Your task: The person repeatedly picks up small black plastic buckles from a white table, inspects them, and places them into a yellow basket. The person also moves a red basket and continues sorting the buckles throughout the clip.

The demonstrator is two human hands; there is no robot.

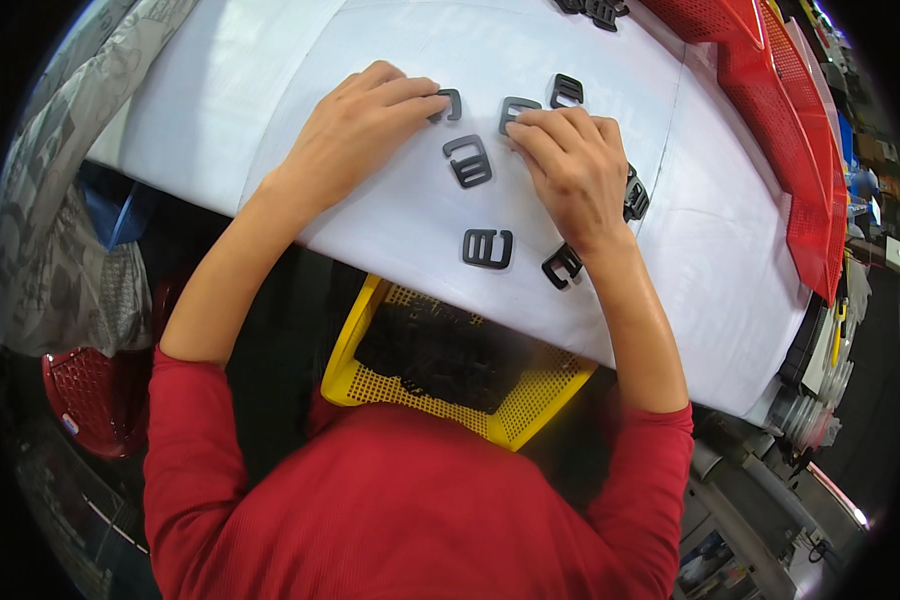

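Two hands: left hand pinches a black plastic buckle, right hand presses another; near-edge buckles risk sliding off the white table.

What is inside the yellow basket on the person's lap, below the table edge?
The yellow basket holds a dark heap of black plastic pieces. Single shapes are too blurred to tell. The white table covers the basket's far part, so what lies there is hidden.

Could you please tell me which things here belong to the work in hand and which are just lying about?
In hand:
left hand on a black buckle
right hand on a second buckle
loose buckles on the white table
yellow basket of black parts

Lying about:
red crates
red basket
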